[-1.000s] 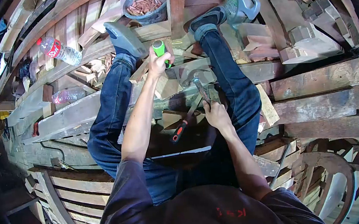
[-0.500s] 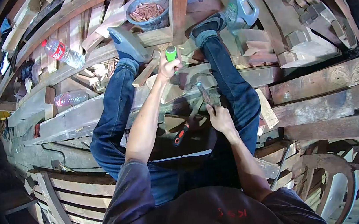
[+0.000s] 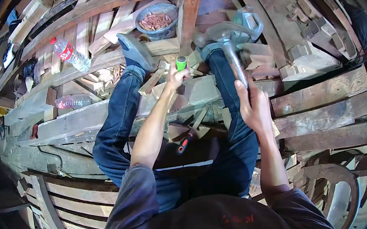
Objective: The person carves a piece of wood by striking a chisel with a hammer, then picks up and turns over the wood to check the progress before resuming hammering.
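My left hand (image 3: pixel 176 76) is closed around the upright green handle of a chisel (image 3: pixel 181 63); its blade is hidden below the fist. It stands over a wooden beam (image 3: pixel 89 118) lying across in front of me. In my right hand (image 3: pixel 256 108) is a hammer (image 3: pixel 233 59), gripped by its handle and raised above my right leg, the head pointing away from me. A hand tool with a red and black handle (image 3: pixel 185 144) lies between my legs, its flat blade leaning toward the beam.
A bucket (image 3: pixel 159 35) of small wood pieces stands ahead, left of a post (image 3: pixel 191 11). Plastic bottles (image 3: pixel 70 55) lie at left. A jug (image 3: pixel 249 23) stands beyond my right foot. Stacked boards (image 3: pixel 324 114) lie at right, and wood offcuts (image 3: pixel 111 73) lie near my left foot.
My right hand has swung the hammer up and to the right, away from the beam. My left hand keeps the chisel in nearly the same place. The view has shifted slightly.
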A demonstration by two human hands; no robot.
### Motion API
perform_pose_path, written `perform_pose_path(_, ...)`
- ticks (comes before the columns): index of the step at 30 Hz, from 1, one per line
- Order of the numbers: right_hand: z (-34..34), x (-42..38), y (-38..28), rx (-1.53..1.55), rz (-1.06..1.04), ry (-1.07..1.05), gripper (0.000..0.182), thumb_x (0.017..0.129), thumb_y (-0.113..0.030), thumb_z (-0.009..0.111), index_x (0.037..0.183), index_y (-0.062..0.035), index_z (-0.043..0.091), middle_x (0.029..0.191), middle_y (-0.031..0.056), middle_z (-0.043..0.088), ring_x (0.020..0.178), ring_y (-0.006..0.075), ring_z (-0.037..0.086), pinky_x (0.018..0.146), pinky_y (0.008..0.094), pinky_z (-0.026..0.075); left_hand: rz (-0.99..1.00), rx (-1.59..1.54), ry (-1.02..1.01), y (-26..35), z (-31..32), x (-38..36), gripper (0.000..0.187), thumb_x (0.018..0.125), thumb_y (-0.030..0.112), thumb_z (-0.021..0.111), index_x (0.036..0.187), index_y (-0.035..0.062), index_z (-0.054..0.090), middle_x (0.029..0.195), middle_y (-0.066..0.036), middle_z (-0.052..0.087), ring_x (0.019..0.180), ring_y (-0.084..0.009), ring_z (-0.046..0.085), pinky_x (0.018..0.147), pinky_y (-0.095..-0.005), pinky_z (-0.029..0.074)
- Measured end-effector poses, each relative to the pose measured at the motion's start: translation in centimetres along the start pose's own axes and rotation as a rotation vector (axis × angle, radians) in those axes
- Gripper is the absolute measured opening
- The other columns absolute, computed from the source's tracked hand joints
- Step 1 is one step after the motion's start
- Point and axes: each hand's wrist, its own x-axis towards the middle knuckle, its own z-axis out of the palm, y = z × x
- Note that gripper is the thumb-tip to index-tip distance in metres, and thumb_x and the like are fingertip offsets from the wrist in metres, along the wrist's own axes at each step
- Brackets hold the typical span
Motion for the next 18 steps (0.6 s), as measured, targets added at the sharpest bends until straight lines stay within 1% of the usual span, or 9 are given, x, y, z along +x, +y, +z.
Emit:
perform_pose_path(1, 0.0, 0.2, -0.4, -0.048, -0.053, -0.001, 0.042, 0.1, -0.035, 0.051, 0.081, 0.0027, 0.054, 0.056, 0.0254, 0.054, 0.055, 0.0454, 0.059, 0.047, 0.0458, 0.042, -0.004, -0.018, 0.006, -0.3, 0.0, 0.0, 0.01, 0.064, 0.01, 0.058, 0.066, 0.001, 0.054, 0.054, -0.004, 0.052, 0.044, -0.0122, 0.048, 0.042, -0.0271, 0.035)
perform_pose_path(2, 0.1, 0.3, -0.9, -0.092, -0.007, -0.042, 0.039, 0.1, -0.034, 0.051, 0.083, 0.0016, 0.054, 0.054, 0.026, 0.054, 0.055, 0.0466, 0.059, 0.046, 0.0478, 0.044, -0.008, -0.036, 0.013, -0.7, 0.0, 0.0, 0.011, 0.064, 0.011, 0.058, 0.067, 0.001, 0.054, 0.054, -0.004, 0.052, 0.044, -0.0124, 0.048, 0.042, -0.0272, 0.035)
perform_pose_path(3, 0.7, 0.4, -1.0, -0.188, 0.013, -0.061, 0.039, 0.099, -0.035, 0.051, 0.085, 0.0014, 0.055, 0.056, 0.0281, 0.055, 0.06, 0.0479, 0.061, 0.051, 0.0525, 0.047, -0.013, -0.053, 0.02, -0.7, 0.0, -0.1, 0.011, 0.065, 0.011, 0.058, 0.067, 0.0011, 0.054, 0.054, -0.004, 0.053, 0.044, -0.0125, 0.049, 0.042, -0.0272, 0.036)
perform_pose_path(6, 2.3, 0.7, -0.1, -0.289, -0.023, -0.143, 0.042, 0.097, -0.039, 0.052, 0.087, 0.0013, 0.054, 0.066, 0.0305, 0.06, 0.069, 0.05, 0.062, 0.057, 0.057, 0.049, -0.035, -0.048, 0.018, -0.5, -0.2, -0.4, 0.011, 0.065, 0.012, 0.058, 0.067, 0.0011, 0.055, 0.054, -0.005, 0.054, 0.044, -0.0129, 0.05, 0.043, -0.0268, 0.037)
perform_pose_path(10, 1.4, 2.2, -0.8, -0.273, -0.154, -0.065, 0.041, 0.097, -0.038, 0.054, 0.087, 0.0016, 0.054, 0.067, 0.0313, 0.06, 0.07, 0.0511, 0.061, 0.058, 0.0573, 0.049, -0.034, -0.068, -0.002, -0.1, 0.0, -0.4, 0.01, 0.066, 0.011, 0.057, 0.066, 0.0011, 0.054, 0.053, -0.005, 0.055, 0.044, -0.0131, 0.05, 0.042, -0.0271, 0.036)
perform_pose_path(13, 1.0, 2.4, -3.1, -0.255, -0.051, -0.071, 0.04, 0.097, -0.037, 0.054, 0.086, 0.0016, 0.053, 0.067, 0.0316, 0.06, 0.07, 0.0506, 0.062, 0.058, 0.0575, 0.049, -0.006, -0.028, -0.039, 0.2, 0.0, -0.3, 0.009, 0.065, 0.009, 0.057, 0.069, 0.001, 0.054, 0.053, -0.006, 0.054, 0.044, -0.0136, 0.05, 0.042, -0.0274, 0.035)
perform_pose_path(14, 1.4, 2.4, -2.9, -0.234, -0.032, -0.09, 0.04, 0.097, -0.037, 0.053, 0.089, 0.002, 0.055, 0.066, 0.0316, 0.06, 0.069, 0.0505, 0.062, 0.057, 0.0569, 0.049, -0.015, -0.048, -0.041, 0.2, 0.0, -0.4, 0.009, 0.065, 0.009, 0.057, 0.069, 0.001, 0.054, 0.053, -0.006, 0.054, 0.044, -0.0135, 0.05, 0.042, -0.0274, 0.035)
perform_pose_path(17, 2.5, 2.2, -0.9, -0.386, -0.138, -0.143, 0.04, 0.097, -0.037, 0.054, 0.093, 0.0028, 0.056, 0.067, 0.0324, 0.06, 0.07, 0.0502, 0.062, 0.058, 0.0564, 0.05, -0.032, -0.107, -0.005, 0.4, 0.2, -0.5, 0.008, 0.065, 0.008, 0.056, 0.07, 0.0015, 0.054, 0.055, -0.006, 0.055, 0.044, -0.0131, 0.049, 0.042, -0.0274, 0.036)
perform_pose_path(18, 2.5, 2.6, -0.8, -0.355, -0.158, -0.174, 0.042, 0.097, -0.038, 0.054, 0.094, 0.0033, 0.058, 0.068, 0.0332, 0.06, 0.073, 0.0503, 0.063, 0.06, 0.0567, 0.05, -0.035, -0.102, 0.02, 0.5, 0.4, -0.5, 0.008, 0.066, 0.008, 0.056, 0.07, 0.0014, 0.054, 0.055, -0.006, 0.055, 0.044, -0.0131, 0.049, 0.042, -0.0274, 0.036)
